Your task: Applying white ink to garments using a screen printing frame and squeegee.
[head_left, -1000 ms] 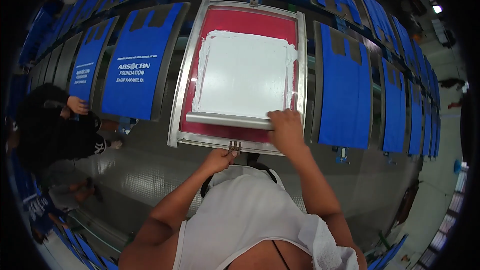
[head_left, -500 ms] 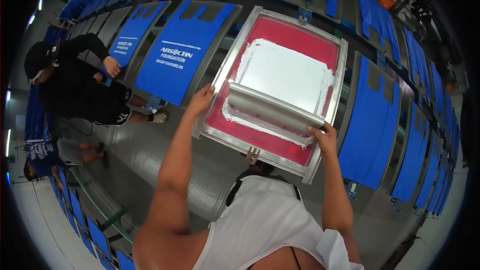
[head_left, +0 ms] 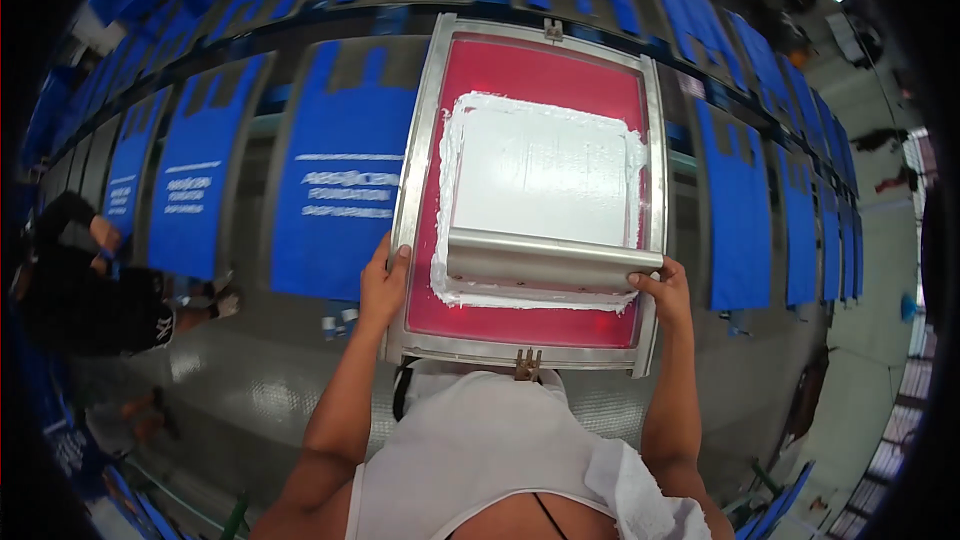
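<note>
In front of me is a metal screen-printing frame with red mesh and white ink spread over its middle in a rough-edged rectangle. A metal squeegee lies crosswise on the near part of the ink. My left hand is closed round the frame's left rail, thumb on top. At the right rail, my right hand is closed, its thumb against the squeegee's right end and its fingers by the rail; part of its grip is hidden.
Blue fabric panels lie on grey boards in rows left, right and beyond the frame; those at left bear white print. A person in black stands at far left near a panel. A metal bracket juts from the frame's near edge.
My view has turned and the frame has shifted to the right relative to the printed panels, with the squeegee still on it. Both hands keep their places at the rails.
</note>
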{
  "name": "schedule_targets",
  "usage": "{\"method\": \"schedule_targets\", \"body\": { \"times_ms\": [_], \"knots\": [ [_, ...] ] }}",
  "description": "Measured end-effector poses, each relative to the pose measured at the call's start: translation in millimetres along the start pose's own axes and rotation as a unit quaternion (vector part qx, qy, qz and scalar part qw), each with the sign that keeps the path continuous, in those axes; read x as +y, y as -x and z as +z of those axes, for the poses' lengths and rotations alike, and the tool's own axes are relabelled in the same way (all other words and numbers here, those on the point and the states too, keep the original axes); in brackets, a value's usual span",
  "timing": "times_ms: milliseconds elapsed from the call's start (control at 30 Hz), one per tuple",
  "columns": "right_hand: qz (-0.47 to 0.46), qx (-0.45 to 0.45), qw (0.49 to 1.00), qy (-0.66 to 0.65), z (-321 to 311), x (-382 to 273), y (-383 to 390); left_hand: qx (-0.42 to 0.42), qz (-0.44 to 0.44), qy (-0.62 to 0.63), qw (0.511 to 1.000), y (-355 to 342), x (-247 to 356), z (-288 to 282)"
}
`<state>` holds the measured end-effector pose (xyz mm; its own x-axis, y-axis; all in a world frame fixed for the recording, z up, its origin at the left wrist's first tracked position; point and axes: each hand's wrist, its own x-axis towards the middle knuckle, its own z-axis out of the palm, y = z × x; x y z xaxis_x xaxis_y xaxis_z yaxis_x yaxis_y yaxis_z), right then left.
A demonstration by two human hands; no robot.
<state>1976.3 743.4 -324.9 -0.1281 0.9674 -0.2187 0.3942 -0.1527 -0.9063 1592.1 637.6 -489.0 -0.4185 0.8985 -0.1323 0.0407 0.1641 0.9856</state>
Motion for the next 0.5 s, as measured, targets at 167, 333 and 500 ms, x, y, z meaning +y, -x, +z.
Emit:
{"method": "schedule_targets", "body": {
  "times_ms": [167, 333, 500],
  "knots": [
    [-0.005, 0.004, 1.000, -0.013, 3, 5, 5, 0.019, -0.025, -0.027, 0.999, 3, 2, -1],
    [0.004, -0.025, 0.999, -0.032, -10, 29, -3, 0.032, -0.026, -0.021, 0.999, 15, -2, 0],
    [-0.028, -0.002, 0.998, 0.056, -14, 35, -19, 0.076, -0.017, -0.098, 0.992, 5, -8, 12]
  ]
}}
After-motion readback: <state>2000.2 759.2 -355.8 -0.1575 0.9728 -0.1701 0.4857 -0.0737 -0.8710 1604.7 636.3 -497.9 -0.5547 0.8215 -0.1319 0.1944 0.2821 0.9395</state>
